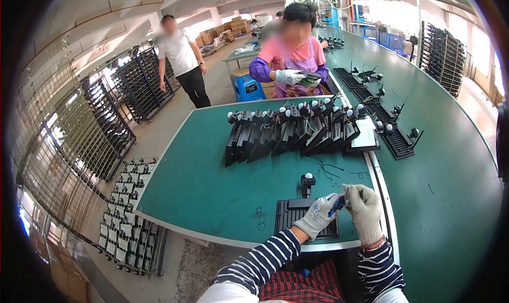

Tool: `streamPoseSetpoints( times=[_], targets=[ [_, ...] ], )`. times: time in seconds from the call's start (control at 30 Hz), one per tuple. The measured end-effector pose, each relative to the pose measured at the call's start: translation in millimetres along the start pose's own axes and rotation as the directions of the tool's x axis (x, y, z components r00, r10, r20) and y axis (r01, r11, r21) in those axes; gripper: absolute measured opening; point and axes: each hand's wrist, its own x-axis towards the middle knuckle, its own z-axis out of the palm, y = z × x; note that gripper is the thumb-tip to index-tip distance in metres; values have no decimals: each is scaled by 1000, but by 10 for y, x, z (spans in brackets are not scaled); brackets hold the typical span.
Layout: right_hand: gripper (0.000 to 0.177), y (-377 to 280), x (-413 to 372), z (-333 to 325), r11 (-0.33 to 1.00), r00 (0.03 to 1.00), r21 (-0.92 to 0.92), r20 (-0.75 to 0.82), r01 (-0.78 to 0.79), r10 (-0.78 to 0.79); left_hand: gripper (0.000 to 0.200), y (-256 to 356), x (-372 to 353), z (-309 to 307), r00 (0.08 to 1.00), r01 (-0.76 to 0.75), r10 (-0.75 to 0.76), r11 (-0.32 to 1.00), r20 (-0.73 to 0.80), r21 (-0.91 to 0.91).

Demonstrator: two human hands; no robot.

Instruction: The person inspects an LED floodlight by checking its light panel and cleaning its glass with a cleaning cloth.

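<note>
A black ribbed lamp unit (pixel 284 218) lies flat near the front edge of the green table, its white-domed sensor (pixel 308 179) pointing away from me. Over its right part is my left hand (pixel 321 214), in a white glove with a blue print, fingers closed at the fingertips of the other hand. My right hand (pixel 363 207), in a plain whitish glove, is pinched just right of the unit. Both hands meet above the table; what is between their fingers is too small to make out.
Several black lamp units (pixel 289 133) stand in a row across the green table (pixel 196 181). Loose black wires (pixel 330 169) lie before them. A gloved co-worker (pixel 297 53) holds a dark part opposite; another person (pixel 182 59) stands back left. More units lie on the conveyor (pixel 440 170).
</note>
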Motion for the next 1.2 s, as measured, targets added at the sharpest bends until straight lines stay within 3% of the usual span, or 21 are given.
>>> streamPoseSetpoints(
  times=[0.07,0.13,0.17,0.23,0.3,0.4,0.5,0.67,0.73,0.8,0.83,0.87,0.93,0.97,1.0,1.03,1.07,1.1,1.17,1.2],
  targets=[
    [27,-346,-84,-4,925,963,268,71,-268,259,46,55,-1,0,995,5,-10,998,-97,-59],
    [30,-382,-86,52,933,957,213,90,-290,277,48,121,56,27,964,-90,48,984,-261,-154],
    [33,-373,-81,78,935,953,190,99,-300,286,47,153,69,28,969,-70,31,986,-246,-152],
    [34,-322,-131,84,938,969,247,100,-242,224,46,199,41,41,975,-13,-21,988,-219,-153],
    [33,-349,-175,104,941,972,244,80,-235,222,43,70,33,70,983,-71,60,996,-173,-54],
    [29,-255,-216,111,887,973,410,3,-210,229,45,2,17,80,984,-132,145,984,-103,121],
    [29,-144,-235,138,868,982,474,-31,-149,185,47,-42,17,130,980,-167,180,977,-88,130],
    [23,-136,-313,229,911,984,399,-93,-101,150,46,-4,-79,111,984,-140,153,980,-91,140],
    [21,-245,-369,144,914,983,370,-131,166,-126,45,-12,-73,29,977,-179,192,975,-97,131],
    [19,-630,-418,-102,893,953,345,-190,289,-235,42,-50,68,-125,971,-75,78,997,-224,20],
    [18,-876,-388,-206,901,952,340,-235,270,-197,40,-34,27,-160,963,-17,3,999,-270,-48],
    [23,-927,-312,-247,905,966,412,-258,104,6,40,12,29,-199,961,-23,-12,992,-277,-125],
    [34,-577,-288,-195,982,979,183,-201,33,4,41,94,186,-324,948,-82,-4,963,-319,-257],
    [41,-248,-256,-129,998,985,64,-175,9,3,44,108,230,-305,956,-108,35,965,-290,-239],
    [65,280,-279,-83,1000,997,-4,-76,7,-7,43,176,268,-303,952,-152,86,966,-294,-207],
    [79,129,-450,32,932,996,-353,-37,-85,77,43,272,262,-306,949,-184,128,967,-289,-177],
    [81,206,-548,140,898,999,-438,-15,-35,32,44,332,246,-333,956,-170,164,985,-245,-3],
    [82,280,-633,228,855,1000,-518,7,11,-9,45,353,265,-297,954,-199,198,980,-225,19],
    [88,80,-692,320,827,994,-552,-35,-108,106,44,399,201,-297,973,-145,157,986,-166,80],
    [91,7,-686,333,807,986,-567,-62,-164,157,45,460,183,-309,959,-175,186,982,-213,70]
  ],
)
